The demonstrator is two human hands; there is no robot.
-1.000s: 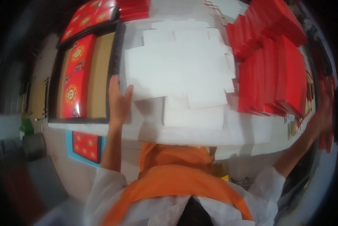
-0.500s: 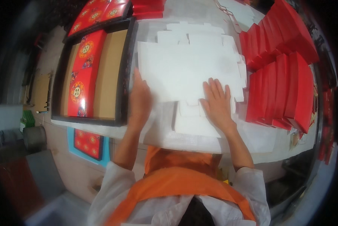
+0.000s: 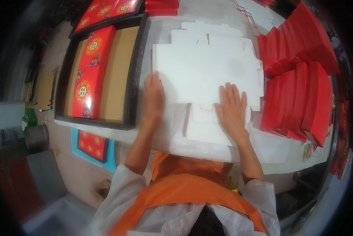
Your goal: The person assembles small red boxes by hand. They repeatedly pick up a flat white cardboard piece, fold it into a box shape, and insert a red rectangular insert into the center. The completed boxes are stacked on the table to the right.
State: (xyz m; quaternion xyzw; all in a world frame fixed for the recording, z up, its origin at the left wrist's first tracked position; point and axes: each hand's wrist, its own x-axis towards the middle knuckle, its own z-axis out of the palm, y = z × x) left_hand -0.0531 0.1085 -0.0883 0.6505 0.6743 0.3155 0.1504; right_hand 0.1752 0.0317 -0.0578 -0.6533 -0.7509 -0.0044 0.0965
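A stack of flat white cardboard box blanks (image 3: 200, 70), with tabs and notched edges, lies on the table in front of me. My right hand (image 3: 232, 112) rests palm down on its lower right part, fingers stretched out. At the lower left corner of the top blank is my left hand (image 3: 154, 98), turned on its side, its fingers bent together at the edge. What lies under those fingers is partly hidden. Left of this hand stands a black-rimmed tray (image 3: 131, 78) holding red patterned boxes (image 3: 90, 70) in a row along its tan bottom.
Two rows of upright red boxes (image 3: 294, 98) stand on the right of the white table (image 3: 263, 151). Another tray of red boxes (image 3: 105, 11) sits at the far left, beside stacked red boxes (image 3: 162, 8). Below the table's left edge is a red box (image 3: 93, 145) on a blue surface.
The whole view has shifted slightly. My left fingers have drawn in at the blank's edge, the index finger no longer stretched along it. My right hand stays flat on the blanks.
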